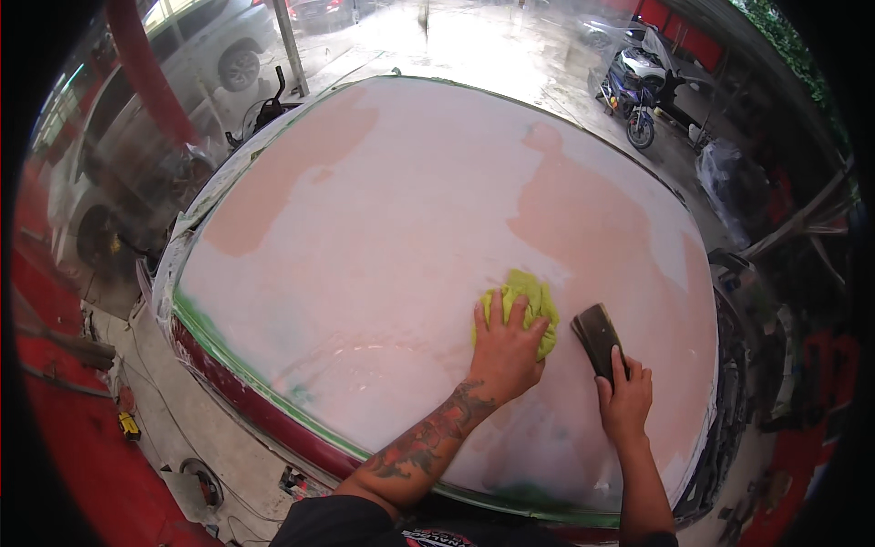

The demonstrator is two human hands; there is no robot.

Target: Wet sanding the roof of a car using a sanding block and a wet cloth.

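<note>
A broad car body panel (428,201) lies in front of me, pale grey-white with peach-coloured patches and green edges. My left hand (504,354) is wrapped over a crumpled yellow-green cloth (533,290) and presses it on the panel, right of the middle. The surface around the cloth looks wet and shiny. To the right, my right hand (625,401) grips the near end of a dark sanding block (596,337). The block is tilted over the panel; whether its underside touches the surface cannot be made out.
A dark red strip (255,406) runs below the panel's near-left edge. Cables and a round tool (202,481) lie on the floor at left. A red post (146,77) and a silver car (205,41) stand far left. At far right are a motorcycle (633,96) and clear plastic sheeting (729,182).
</note>
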